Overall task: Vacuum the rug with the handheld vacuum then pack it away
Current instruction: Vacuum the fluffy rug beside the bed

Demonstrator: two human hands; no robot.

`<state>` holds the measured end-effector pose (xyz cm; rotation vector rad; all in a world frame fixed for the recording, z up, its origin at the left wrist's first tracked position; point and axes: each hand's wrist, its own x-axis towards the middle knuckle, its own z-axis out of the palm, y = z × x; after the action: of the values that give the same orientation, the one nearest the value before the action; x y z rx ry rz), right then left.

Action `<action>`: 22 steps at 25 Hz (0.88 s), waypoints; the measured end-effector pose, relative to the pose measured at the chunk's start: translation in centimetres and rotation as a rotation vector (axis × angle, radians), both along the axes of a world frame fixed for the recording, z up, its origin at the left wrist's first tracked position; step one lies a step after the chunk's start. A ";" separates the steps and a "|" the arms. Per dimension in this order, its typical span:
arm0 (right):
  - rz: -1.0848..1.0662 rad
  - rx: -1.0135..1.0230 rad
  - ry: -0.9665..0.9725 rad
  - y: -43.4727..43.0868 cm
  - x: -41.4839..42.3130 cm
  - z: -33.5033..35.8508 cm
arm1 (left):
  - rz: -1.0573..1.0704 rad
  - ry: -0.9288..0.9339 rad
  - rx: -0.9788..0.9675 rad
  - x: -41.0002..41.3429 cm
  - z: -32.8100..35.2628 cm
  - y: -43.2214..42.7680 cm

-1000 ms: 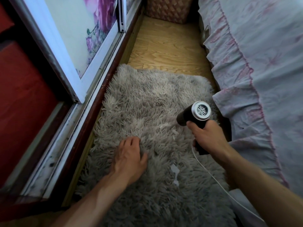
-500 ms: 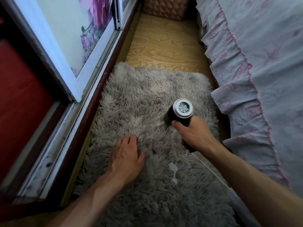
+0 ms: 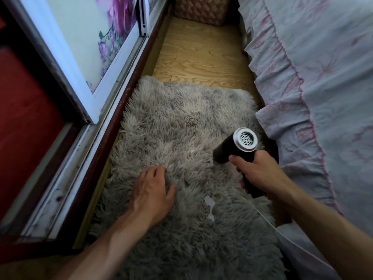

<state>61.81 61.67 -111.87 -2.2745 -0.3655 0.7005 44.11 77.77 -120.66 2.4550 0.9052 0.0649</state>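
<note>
- Head view, right side: the right hand is wrapped in a fist round the black grip of the handheld vacuum; the fingers curl across the front of the grip just under the barrel; the butt of the grip sticks out below the heel of the hand.
- The barrel juts up and away from the knuckles; its silver grilled rear cap faces the camera, and its dark mouth tilts down and to the left toward the pile; whether the mouth touches the fibres cannot be told.
- A thin white cord runs from the butt of the grip toward the near right corner of the rug.
- The vacuum sits over the right edge of the shaggy grey rug, about halfway along that edge, just beside the bed skirt.
- Head view, left side: the left hand lies palm down on the rug near its middle, closer to the left edge; its fingers are loosely spread, the tips sunk into the pile; it holds nothing, and is well apart from the vacuum.
- White paper scraps lie on the pile between the two hands, nearer than the vacuum's mouth.
- The rug lies on a wooden floor, its left edge along the sliding door track; a woven basket stands past the rug's far edge.
</note>
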 end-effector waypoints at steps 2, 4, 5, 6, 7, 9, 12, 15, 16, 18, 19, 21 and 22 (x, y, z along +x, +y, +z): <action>-0.030 0.019 0.029 -0.9 0.0 0.6 | 0.005 -0.010 0.004 -0.1 0.3 -0.1; -0.029 0.042 0.090 -1.4 -0.5 1.0 | 0.007 -0.022 0.007 -0.3 0.7 -0.2; -0.018 0.053 0.120 -1.5 -1.0 1.2 | 0.006 -0.026 0.008 -0.3 0.8 -0.4; -0.002 0.061 0.146 -1.5 -1.4 1.5 | 0.006 -0.029 0.007 -0.4 0.9 -0.5; 0.014 0.067 0.166 -1.6 -1.8 1.8 | 0.004 -0.034 0.003 -0.6 1.1 -0.7; 0.036 0.061 0.203 -1.9 -2.6 2.3 | -0.005 -0.041 -0.005 -0.9 1.2 -1.3; 0.074 0.019 0.272 -3.4 -3.8 2.9 | -0.009 -0.033 -0.024 -1.5 1.4 -1.8; 0.121 -0.004 0.303 -5.0 -5.8 3.5 | 0.000 -0.034 -0.027 -1.8 1.7 -1.9; 0.135 -0.014 0.300 -5.3 -6.4 3.6 | 0.002 -0.037 -0.023 -1.9 1.8 -1.9; 0.160 -0.028 0.284 -5.8 -7.1 3.8 | -0.001 -0.033 -0.011 -2.0 2.0 -2.3; 0.163 -0.033 0.272 -6.0 -7.2 3.8 | -0.004 -0.032 -0.002 -2.1 2.0 -2.5; 0.163 -0.049 0.240 -6.4 -7.0 4.0 | -0.011 -0.038 0.009 -2.2 1.9 -2.7; 0.159 -0.061 0.224 -6.7 -7.0 4.1 | -0.013 -0.039 0.010 -2.3 1.9 -2.8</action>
<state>54.79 54.95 -107.77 -2.2112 -0.4255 1.0498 41.79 75.01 -118.75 2.4603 0.8737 0.1122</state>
